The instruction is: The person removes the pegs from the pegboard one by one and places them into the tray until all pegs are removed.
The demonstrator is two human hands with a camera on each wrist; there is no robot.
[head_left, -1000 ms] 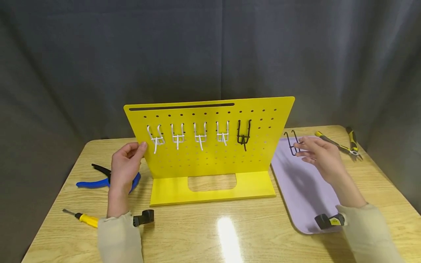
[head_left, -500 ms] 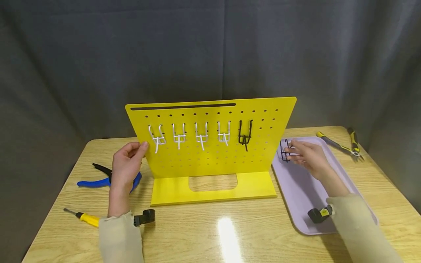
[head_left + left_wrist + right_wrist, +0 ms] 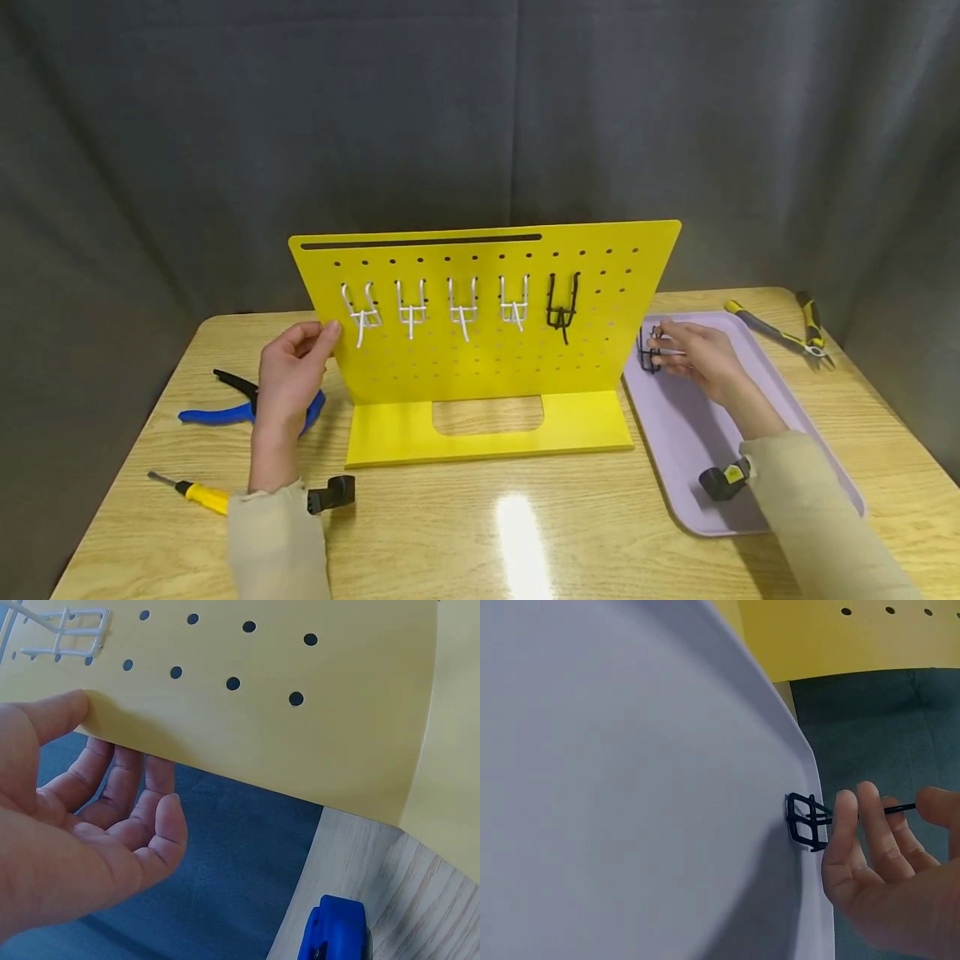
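In the head view my left hand (image 3: pixel 288 367) pinches the left edge of an upright yellow pegboard (image 3: pixel 480 358). The left wrist view shows its thumb on the front face and the other fingers behind the edge. Several white hooks (image 3: pixel 462 308) and one black hook (image 3: pixel 561 308) hang in a row on the board. Beyond the board's right side, my right hand (image 3: pixel 701 358) holds another black wire pegboard hook (image 3: pixel 647 354) over the far left part of a lilac tray (image 3: pixel 750 500). In the right wrist view its wire frame (image 3: pixel 802 820) sticks out past the fingers, and its prong reaches the thumb.
Blue-handled pliers (image 3: pixel 217 415) and a yellow screwdriver (image 3: pixel 202 497) lie on the wooden table (image 3: pixel 420 533) at left. Two yellow-and-black pliers (image 3: pixel 772 329) lie behind the tray at right. A dark curtain (image 3: pixel 480 108) hangs behind the table.
My right hand has moved left and lower with the black hook, from beside the board to close over the tray's far left part. The left hand keeps its grip on the board.
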